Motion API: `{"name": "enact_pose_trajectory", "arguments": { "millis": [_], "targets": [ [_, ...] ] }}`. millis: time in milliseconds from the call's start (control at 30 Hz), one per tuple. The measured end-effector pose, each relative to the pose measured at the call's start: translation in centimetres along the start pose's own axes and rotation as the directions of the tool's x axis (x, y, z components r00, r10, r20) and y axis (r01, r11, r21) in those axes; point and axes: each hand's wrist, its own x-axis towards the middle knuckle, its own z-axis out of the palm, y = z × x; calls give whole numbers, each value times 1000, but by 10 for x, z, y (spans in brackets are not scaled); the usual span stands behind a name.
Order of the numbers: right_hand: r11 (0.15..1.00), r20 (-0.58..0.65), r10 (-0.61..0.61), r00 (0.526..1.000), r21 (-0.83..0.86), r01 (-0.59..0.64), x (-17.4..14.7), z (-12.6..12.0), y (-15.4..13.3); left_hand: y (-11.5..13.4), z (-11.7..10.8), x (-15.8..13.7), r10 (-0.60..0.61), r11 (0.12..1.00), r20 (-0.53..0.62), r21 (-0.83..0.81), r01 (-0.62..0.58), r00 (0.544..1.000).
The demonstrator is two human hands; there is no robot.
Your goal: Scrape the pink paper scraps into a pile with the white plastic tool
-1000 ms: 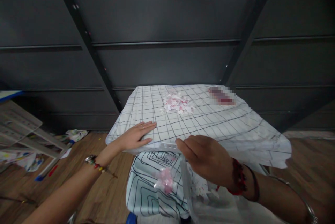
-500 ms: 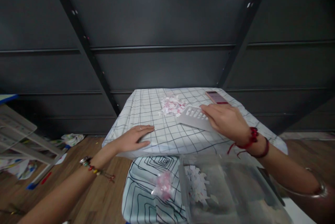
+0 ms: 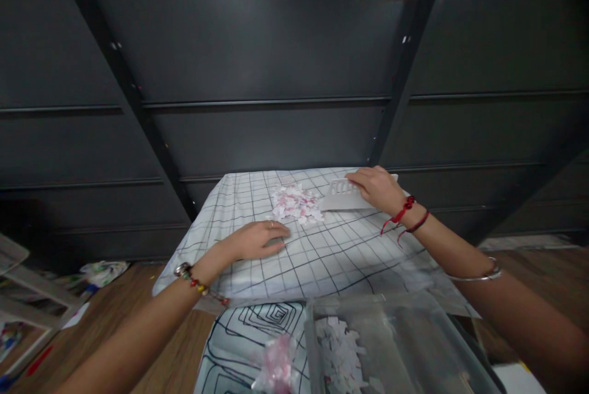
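A loose heap of white and pink paper scraps lies on the checked cloth over the table. Just in front of the heap, my left hand rests low at the cloth with fingers stretched out, holding nothing. My right hand grips the top edge of a white slotted plastic piece. That piece stands tilted on the cloth, its left end against the right side of the heap. Part of it is hidden by my right hand.
Nearer to me is a clear plastic box with white paper scraps inside. Left of it, a bag of pink bits sits on a patterned stool. Dark panels rise behind the table. A pale rack stands at left.
My left hand has moved right and closer to the heap. My right hand has shifted the white slotted piece so it lies more level across the cloth. The phone is now hidden.
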Motion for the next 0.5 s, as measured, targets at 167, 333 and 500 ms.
{"name": "enact_pose_trajectory", "arguments": {
  "millis": [167,333,500],
  "targets": [
    [994,54,-110,993,10,109,4,8,3,1,10,29,81,997,-20,4,-81,997],
    [991,36,-135,990,21,134,1,13,11,-1,22,47,119,993,-35,-21,-120,992],
    [994,-33,-103,994,26,104,1,16,20,-4,30,57,150,987,-55,-40,-153,987]
  ]
}}
